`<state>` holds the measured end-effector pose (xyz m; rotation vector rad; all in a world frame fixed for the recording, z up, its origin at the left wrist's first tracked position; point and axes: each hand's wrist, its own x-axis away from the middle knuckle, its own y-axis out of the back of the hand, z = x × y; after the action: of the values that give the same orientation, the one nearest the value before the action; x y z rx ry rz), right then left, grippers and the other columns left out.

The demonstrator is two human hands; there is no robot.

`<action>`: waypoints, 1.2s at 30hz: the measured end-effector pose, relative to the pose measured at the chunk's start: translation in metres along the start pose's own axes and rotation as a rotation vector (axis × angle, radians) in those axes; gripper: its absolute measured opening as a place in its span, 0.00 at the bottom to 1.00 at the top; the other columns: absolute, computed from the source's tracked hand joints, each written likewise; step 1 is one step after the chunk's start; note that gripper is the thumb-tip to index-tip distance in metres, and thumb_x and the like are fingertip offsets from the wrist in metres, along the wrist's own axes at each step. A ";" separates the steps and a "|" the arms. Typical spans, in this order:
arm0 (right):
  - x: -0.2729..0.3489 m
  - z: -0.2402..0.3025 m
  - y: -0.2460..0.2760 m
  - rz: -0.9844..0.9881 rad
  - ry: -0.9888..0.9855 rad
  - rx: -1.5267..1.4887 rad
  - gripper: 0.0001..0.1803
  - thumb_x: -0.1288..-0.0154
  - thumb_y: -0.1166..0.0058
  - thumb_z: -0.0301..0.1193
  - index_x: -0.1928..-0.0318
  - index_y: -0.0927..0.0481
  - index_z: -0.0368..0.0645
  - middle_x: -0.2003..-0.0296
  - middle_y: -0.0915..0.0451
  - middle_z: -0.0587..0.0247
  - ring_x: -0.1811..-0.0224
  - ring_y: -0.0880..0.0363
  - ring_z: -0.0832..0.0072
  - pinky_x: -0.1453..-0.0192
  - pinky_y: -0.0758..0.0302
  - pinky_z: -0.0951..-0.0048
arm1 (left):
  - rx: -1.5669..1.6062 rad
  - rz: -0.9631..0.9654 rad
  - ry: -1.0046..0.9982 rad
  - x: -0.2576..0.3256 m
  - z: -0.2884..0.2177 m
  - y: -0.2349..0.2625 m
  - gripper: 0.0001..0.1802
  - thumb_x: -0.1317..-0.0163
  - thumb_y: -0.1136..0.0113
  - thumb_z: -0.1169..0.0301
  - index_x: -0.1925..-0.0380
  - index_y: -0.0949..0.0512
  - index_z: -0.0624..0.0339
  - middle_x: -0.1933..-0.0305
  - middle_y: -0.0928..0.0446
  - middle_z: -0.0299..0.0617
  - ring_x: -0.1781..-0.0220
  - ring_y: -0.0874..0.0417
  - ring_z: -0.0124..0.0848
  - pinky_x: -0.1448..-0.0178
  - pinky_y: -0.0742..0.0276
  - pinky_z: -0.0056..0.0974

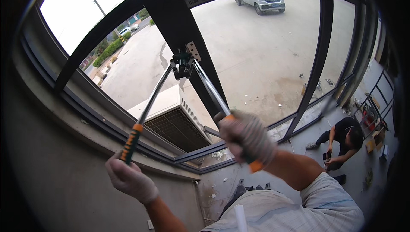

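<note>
Far left: grey utility pole point(99, 5), upright outdoors, green hedge point(112, 52) near its foot.

Left, near: the left hand point(131, 178), in a pale glove, fingers closed round the left green-and-orange grip point(131, 144).

Left of centre, beyond the window frame: boxy white outdoor air-conditioning unit point(159, 99) with dark grille; its interior cannot be told.

Centre: long two-armed tool with bright metal rods and dark head point(183, 65), raised, head against or just before the broad black metal post point(173, 23); whether they touch cannot be told. Just right of the head: pale metal plate with round holes point(193, 51), on the post.

Right of centre, near: the right hand point(252, 138), in a pale ribbed glove, blurred, clamped on the tool's right grip. Far beyond: white pickup truck point(268, 1).

Right: crouching co-worker in dark clothing point(348, 131), hands at a small dark object point(327, 156). Beside: small brown cardboard box point(370, 145), contents too small to tell; dark metal frame point(379, 90) behind.
</note>
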<state>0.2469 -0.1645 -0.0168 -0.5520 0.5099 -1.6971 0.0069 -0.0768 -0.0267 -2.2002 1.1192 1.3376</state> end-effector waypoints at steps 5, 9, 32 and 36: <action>-0.013 -0.045 -0.045 -0.033 -0.023 0.200 0.10 0.27 0.47 0.33 0.57 0.33 0.42 0.79 0.30 0.73 0.85 0.27 0.81 0.84 0.27 0.76 | 0.006 0.150 0.298 0.000 0.013 0.027 0.25 0.22 0.54 0.50 0.58 0.22 0.62 0.76 0.32 0.32 0.81 0.36 0.17 0.80 0.40 0.25; 0.005 -0.076 0.007 0.168 -0.185 0.387 0.11 0.28 0.45 0.33 0.51 0.29 0.44 0.77 0.28 0.73 0.82 0.27 0.82 0.80 0.27 0.78 | 0.389 -0.274 0.783 -0.003 0.088 0.076 0.24 0.21 0.58 0.48 0.69 0.28 0.55 0.86 0.44 0.27 0.90 0.49 0.19 0.89 0.51 0.27; -0.023 -0.214 0.232 0.023 0.471 1.423 0.14 0.39 0.39 0.24 0.52 0.20 0.44 0.70 0.19 0.53 0.72 0.17 0.52 0.67 0.20 0.60 | 0.599 0.138 2.017 0.268 0.309 0.025 0.26 0.27 0.51 0.39 0.74 0.26 0.46 0.86 0.48 0.25 0.89 0.51 0.22 0.89 0.57 0.31; -0.009 -0.204 0.257 0.122 0.369 1.484 0.16 0.39 0.38 0.24 0.50 0.19 0.43 0.69 0.18 0.53 0.70 0.16 0.53 0.64 0.19 0.63 | 0.433 0.217 2.000 0.287 0.344 0.058 0.28 0.29 0.51 0.36 0.72 0.25 0.47 0.86 0.47 0.24 0.89 0.49 0.22 0.88 0.56 0.31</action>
<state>0.3219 -0.1959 -0.3351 0.8484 -0.5110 -1.5822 -0.1711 -0.0277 -0.4395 -2.5125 1.7186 -1.5856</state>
